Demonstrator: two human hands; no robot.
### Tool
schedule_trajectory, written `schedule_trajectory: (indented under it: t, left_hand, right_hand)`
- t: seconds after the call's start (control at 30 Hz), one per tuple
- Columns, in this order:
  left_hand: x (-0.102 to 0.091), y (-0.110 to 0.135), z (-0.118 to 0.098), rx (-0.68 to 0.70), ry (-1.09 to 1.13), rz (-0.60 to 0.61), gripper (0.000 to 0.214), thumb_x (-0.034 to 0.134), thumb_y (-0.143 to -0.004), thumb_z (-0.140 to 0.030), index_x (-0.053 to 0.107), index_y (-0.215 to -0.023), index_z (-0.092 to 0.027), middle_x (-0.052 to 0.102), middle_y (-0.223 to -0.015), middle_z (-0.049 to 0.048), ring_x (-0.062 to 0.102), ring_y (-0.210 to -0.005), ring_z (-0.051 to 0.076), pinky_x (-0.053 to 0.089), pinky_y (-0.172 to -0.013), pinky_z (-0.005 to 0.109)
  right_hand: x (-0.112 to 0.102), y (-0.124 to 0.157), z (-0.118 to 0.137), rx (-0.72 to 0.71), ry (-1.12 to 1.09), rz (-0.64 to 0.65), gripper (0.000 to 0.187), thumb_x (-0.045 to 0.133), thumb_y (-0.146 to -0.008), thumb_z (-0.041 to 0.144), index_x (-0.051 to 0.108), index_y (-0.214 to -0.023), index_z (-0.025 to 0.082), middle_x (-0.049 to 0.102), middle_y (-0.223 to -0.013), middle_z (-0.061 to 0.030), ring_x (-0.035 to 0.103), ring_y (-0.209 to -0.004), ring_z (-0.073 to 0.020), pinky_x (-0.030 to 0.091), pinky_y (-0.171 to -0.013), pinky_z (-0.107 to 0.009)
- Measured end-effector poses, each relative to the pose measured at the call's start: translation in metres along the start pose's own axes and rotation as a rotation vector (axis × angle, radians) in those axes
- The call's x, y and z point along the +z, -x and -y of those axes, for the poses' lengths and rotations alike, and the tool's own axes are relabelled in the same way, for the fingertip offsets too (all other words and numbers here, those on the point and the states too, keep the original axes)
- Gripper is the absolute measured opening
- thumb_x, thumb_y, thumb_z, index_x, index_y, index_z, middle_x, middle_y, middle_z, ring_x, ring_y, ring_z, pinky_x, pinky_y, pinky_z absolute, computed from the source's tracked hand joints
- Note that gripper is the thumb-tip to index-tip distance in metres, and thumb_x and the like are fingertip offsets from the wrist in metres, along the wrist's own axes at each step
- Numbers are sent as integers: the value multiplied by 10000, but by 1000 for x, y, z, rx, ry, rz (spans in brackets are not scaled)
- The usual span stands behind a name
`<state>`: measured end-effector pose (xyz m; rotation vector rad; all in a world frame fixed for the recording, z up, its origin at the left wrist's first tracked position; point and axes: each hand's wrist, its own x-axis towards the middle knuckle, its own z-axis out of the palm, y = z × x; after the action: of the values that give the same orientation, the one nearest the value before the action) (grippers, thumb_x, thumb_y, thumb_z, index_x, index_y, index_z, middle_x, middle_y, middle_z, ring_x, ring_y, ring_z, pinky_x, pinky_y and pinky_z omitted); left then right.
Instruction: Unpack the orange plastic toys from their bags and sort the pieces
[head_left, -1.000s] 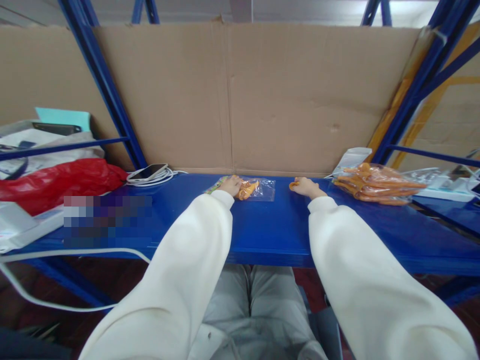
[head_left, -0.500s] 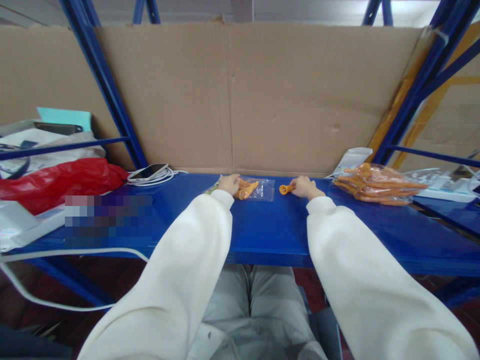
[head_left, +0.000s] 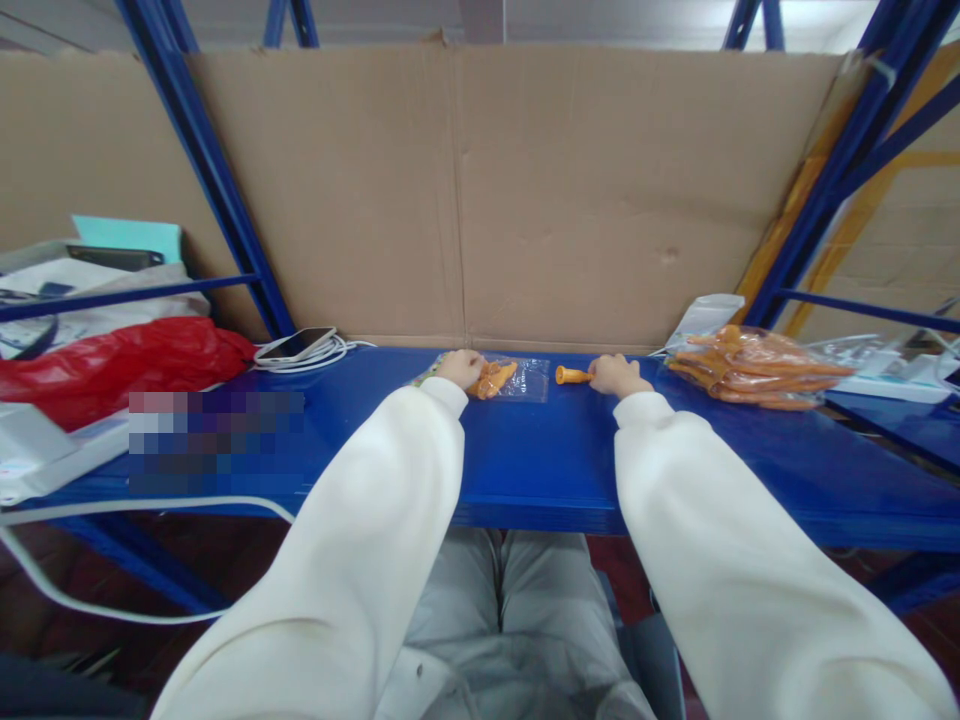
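My left hand (head_left: 459, 368) rests closed on the left end of a small clear plastic bag (head_left: 517, 381) that holds a few orange pieces, lying on the blue shelf (head_left: 540, 460). My right hand (head_left: 616, 375) grips a small orange piece (head_left: 570, 376) whose free end points left toward the bag's opening, a short gap away. Both arms wear white sleeves.
A clear bag full of orange pieces (head_left: 750, 368) lies at the right. A phone on a coiled white cable (head_left: 296, 346) and a red plastic bag (head_left: 120, 365) sit at the left. A cardboard sheet (head_left: 480, 190) backs the shelf between blue uprights.
My right hand has turned the orange piece out so it sticks out to the left, and brought it closer to the small bag. My left hand has stayed on the bag.
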<state>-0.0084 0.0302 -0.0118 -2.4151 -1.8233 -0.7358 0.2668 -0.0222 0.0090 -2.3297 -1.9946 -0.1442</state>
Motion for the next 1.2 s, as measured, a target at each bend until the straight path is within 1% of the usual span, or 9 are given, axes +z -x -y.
schedule_trajectory:
  t: [0.13,0.27,0.43,0.67,0.77,0.83,1.0,1.1,1.2]
  left_hand:
    - [0,-2,2,21,-6,10,375,433,-925,-294,792,-1027,-259,769,-1108,24,698,-1071,220,525,-932,262]
    - [0,-4,3,38,-6,17,358,453,-907,-305,798,-998,-273,783,-1045,17,707,-1043,215,531,-911,246]
    - [-1,-3,2,32,-2,21,357,458,-905,-284,792,-1030,-270,766,-1118,12,703,-1066,216,530,-929,255]
    - [-1,-1,5,79,120,59,296,572,-808,-220,798,-993,-270,785,-1025,-14,707,-1047,202,534,-950,254]
    - [1,-2,7,114,168,77,285,585,-804,-219,793,-997,-252,777,-1072,-16,701,-1068,190,528,-973,245]
    - [3,-3,7,126,196,88,277,598,-804,-235,788,-1005,-242,770,-1101,-12,698,-1081,189,522,-993,253]
    - [4,-3,5,181,275,133,281,617,-803,-258,783,-1024,-208,770,-1104,20,699,-1087,208,515,-1026,289]
    - [1,-2,3,205,324,157,279,616,-800,-239,782,-1019,-189,772,-1095,27,700,-1085,211,509,-1041,304]
    - [0,0,1,203,352,169,278,614,-800,-231,782,-1016,-182,769,-1104,31,700,-1085,214,508,-1048,318]
  right_hand:
    - [-3,0,0,10,9,19,292,554,-855,182,733,-1086,176,692,-1198,-163,555,-1231,-312,407,-993,-466]
    - [-11,1,5,-16,-26,-39,262,595,-813,285,748,-983,156,737,-1070,-160,627,-1116,-307,432,-949,-426]
    - [-22,10,15,-91,-139,-71,258,563,-806,266,750,-970,198,757,-890,-88,687,-911,-245,459,-831,-336]
    - [-20,22,31,-295,-139,45,255,570,-753,162,759,-919,205,744,-837,-54,663,-800,-212,450,-796,-322]
    - [-18,23,39,-355,-154,39,292,595,-741,177,766,-972,230,753,-909,-47,667,-833,-215,457,-821,-329]
    - [-16,25,44,-404,-173,62,343,614,-727,187,765,-1029,251,752,-891,-34,669,-808,-208,468,-812,-326]
    - [-10,27,51,-613,-339,167,457,606,-719,165,723,-1154,246,687,-702,6,604,-605,-150,474,-636,-257]
    - [-6,26,52,-679,-429,265,341,574,-715,129,729,-1010,204,631,-639,16,553,-538,-126,439,-530,-232]
    - [-3,25,52,-645,-498,330,189,570,-757,186,700,-893,192,583,-613,20,509,-500,-111,407,-462,-223]
